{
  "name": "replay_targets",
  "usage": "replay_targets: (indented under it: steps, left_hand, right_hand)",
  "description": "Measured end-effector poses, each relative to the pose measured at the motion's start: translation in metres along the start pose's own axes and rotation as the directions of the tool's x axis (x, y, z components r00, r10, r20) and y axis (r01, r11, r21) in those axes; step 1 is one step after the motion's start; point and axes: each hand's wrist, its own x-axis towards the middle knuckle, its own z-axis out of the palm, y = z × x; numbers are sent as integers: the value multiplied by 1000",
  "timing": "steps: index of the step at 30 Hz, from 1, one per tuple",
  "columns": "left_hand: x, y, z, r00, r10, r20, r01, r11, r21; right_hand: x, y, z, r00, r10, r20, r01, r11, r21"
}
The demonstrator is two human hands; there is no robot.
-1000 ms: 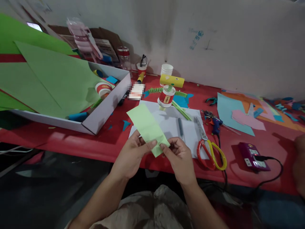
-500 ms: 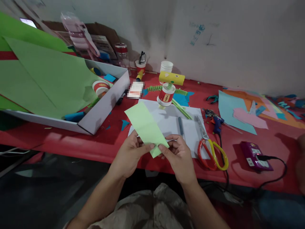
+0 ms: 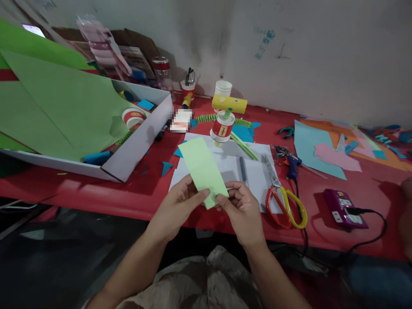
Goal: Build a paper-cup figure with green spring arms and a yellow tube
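Observation:
A light green strip of paper [image 3: 202, 165] is pinched at its near end between both hands, its far end tilting up and to the left. My left hand [image 3: 178, 206] grips its left edge, thumb on top and fingers behind. On the right edge, my right hand [image 3: 242, 210] pinches the paper near the corner, other fingers curled. Under them lies a white sheet [image 3: 225, 161] with a grey pen [image 3: 242, 168] on it. Scissors [image 3: 277, 193] with red and yellow handles rest right of my right hand. Beyond stands a paper-cup figure [image 3: 222, 126] with folded green arms.
A white box [image 3: 141, 137] holding large green sheets and a paper cup stands at the left. A glue gun [image 3: 292, 166], a purple power socket [image 3: 345, 209] with a cable, and coloured paper [image 3: 317, 143] are at the right. A glass bottle [image 3: 163, 77] stands behind.
The green paper strip has turned slightly upright, its far end shifting to the right. Both hands keep hold of its near end. The view has shifted a little.

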Motion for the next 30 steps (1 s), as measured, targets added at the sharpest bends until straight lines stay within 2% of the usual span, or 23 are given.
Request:
replay_targets:
  steps: [3, 5, 13, 18, 20, 24, 27, 30]
  left_hand:
    - [-3, -2, 1, 997, -71, 38, 66, 991, 118]
    - [-4, -5, 2, 994, -99, 47, 93, 990, 107]
    - [-6, -7, -6, 996, -70, 49, 67, 995, 67]
    - [-2, 3, -15, 993, -73, 97, 61, 990, 127]
    - [-1, 6, -17, 990, -70, 122, 53, 990, 131]
    - [0, 8, -20, 988, -28, 155, 12, 994, 105]
    - [-1, 9, -23, 988, -7, 152, -10, 993, 115]
    - [-1, 8, -24, 993, -13, 113, -3, 990, 143]
  right_hand:
    - [0, 2, 2, 999, -17, -28, 16, 999, -31]
    - [0, 4, 2, 999, -21, -27, 20, 999, -41]
    - [0, 7, 5, 1000, -10, 11, 11, 998, -60]
    - [2, 3, 0, 980, 44, 195, -10, 985, -171]
    - [3, 3, 0, 971, 65, 232, -11, 974, -225]
    - [1, 4, 6, 976, 48, 212, -8, 983, -185]
    - [0, 5, 10, 975, 91, 204, -61, 987, -148]
    - [1, 7, 10, 967, 145, 207, -104, 975, -196]
